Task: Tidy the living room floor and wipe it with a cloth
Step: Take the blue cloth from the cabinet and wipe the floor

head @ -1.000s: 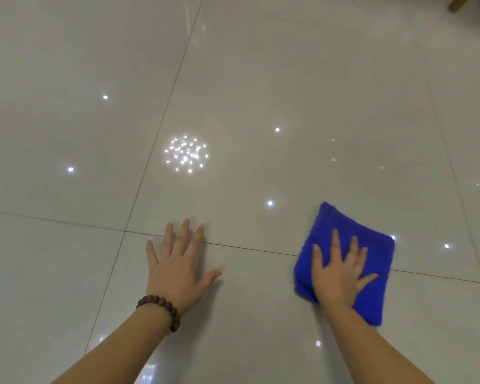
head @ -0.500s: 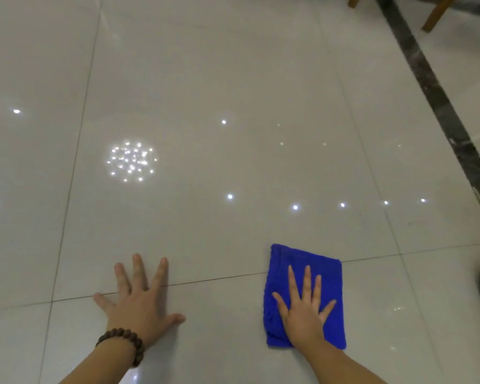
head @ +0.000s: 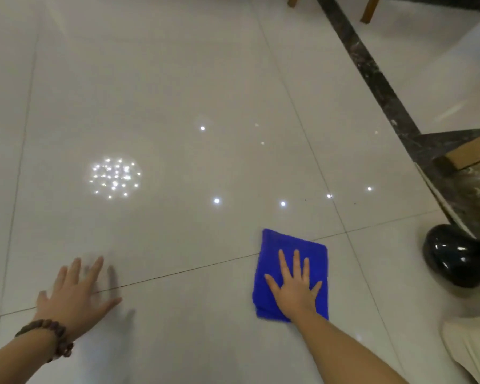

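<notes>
A folded blue cloth (head: 270,275) lies flat on the glossy pale tiled floor (head: 178,92), at the lower right of the view. My right hand (head: 294,289) presses down on it with straight, spread fingers. My left hand (head: 74,296) lies on the bare tile at the lower left, palm down with fingers spread, a brown bead bracelet (head: 49,335) round its wrist. It is slightly blurred. Ceiling lights reflect in the floor as bright dots.
A dark marble strip (head: 372,79) runs diagonally across the floor at the upper right. A shiny black rounded furniture foot (head: 452,257) stands at the right edge under a dark marbled piece of furniture (head: 477,200). Wooden chair legs (head: 369,9) show at the top right.
The view has swung right, bringing the marble strip and the black foot into sight. My right hand has slid the cloth along the floor and my left hand has shifted on the tile.
</notes>
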Motion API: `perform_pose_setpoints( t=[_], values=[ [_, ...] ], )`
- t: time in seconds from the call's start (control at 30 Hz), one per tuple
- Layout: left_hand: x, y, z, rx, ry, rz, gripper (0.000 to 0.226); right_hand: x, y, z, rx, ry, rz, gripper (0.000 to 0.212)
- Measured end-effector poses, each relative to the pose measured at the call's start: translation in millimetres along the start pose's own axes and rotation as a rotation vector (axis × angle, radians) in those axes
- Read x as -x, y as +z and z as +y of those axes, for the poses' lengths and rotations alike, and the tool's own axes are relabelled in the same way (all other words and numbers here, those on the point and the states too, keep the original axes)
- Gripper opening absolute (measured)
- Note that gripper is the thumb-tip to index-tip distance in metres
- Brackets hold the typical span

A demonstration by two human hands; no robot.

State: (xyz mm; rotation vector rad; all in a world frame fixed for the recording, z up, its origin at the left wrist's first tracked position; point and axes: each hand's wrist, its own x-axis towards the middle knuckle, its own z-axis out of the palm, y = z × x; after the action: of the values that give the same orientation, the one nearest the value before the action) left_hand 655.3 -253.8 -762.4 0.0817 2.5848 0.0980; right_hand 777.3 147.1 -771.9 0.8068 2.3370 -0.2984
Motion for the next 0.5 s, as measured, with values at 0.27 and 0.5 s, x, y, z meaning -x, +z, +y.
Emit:
perform_pose_setpoints(
  t=[0.27,0.5],
  values=[
    [-9.6,-3.3,-98.7,0.187,-0.067,0.093,0.105,-5.3,-17.6,-23.6,-0.062,-0.053,-0.097,0.074],
    [-78.1,8.7,-131.0,0.175,-0.025,0.115,0.122,-70.7,-48.6,-8.6,-0.027,-0.11,0.086,0.074]
  ],
)
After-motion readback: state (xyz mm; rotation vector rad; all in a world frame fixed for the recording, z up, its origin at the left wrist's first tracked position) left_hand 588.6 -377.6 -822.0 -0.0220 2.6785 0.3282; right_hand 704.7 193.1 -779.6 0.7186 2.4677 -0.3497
